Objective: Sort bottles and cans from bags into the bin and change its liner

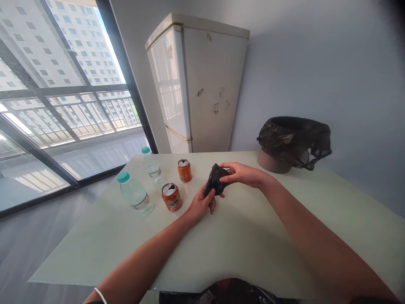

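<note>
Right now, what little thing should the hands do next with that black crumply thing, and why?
Maybe gently tease the black plastic bundle open: it looks bunched up, and the left hand and right hand both hold it, so they could pull it apart.

Tall white fridge (210, 84) (rather blotchy)

Two clear plastic bottles (135, 195) stood leftmost on pale-green table (79, 249), orange cylindrical cans (171, 200) right of them, black plastic bundle (215, 180) between left hand (201, 202) and right hand (242, 174), brown round bin (272, 163) farther right, white boxy refrigerator (211, 67) behind.
</note>
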`<state>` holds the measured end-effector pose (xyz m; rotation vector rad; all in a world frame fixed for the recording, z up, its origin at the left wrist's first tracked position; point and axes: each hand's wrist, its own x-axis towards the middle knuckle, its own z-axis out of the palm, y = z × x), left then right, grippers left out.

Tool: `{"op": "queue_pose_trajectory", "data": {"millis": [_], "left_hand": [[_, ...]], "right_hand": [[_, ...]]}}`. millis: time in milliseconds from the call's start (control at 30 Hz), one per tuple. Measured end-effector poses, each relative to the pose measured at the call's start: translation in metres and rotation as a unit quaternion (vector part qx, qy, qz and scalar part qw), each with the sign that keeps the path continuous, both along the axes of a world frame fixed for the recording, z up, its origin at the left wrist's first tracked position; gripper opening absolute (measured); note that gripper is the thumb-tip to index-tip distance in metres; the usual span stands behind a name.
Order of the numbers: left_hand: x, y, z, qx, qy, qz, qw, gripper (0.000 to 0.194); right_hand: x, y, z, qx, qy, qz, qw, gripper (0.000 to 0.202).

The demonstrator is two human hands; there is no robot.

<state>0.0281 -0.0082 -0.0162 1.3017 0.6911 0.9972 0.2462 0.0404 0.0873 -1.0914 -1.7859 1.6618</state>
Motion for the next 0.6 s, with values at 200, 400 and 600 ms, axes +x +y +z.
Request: {"op": "queue_pose_trajectory", "data": {"millis": [200,400,600], "left_hand": [[-0.001,-0.003,0.0,-0.013,-0.023,-0.031,0.999,0.058],[-0.003,-0.001,-0.007,-0.035,-0.08,-0.06,0.994,0.069],[-0.001,0.005,-0.013,-0.046,-0.083,-0.03,0.995,0.068]], "right_hand": [[-0.002,0.0,0.002,0.012,0.017,-0.035,0.999,0.062],[0.005,-0.001,0.006,0.015,0.021,-0.055,0.998,0.063],[0.02,-0.007,0.015,0.023,0.017,-0.072,0.997,0.062]]}}
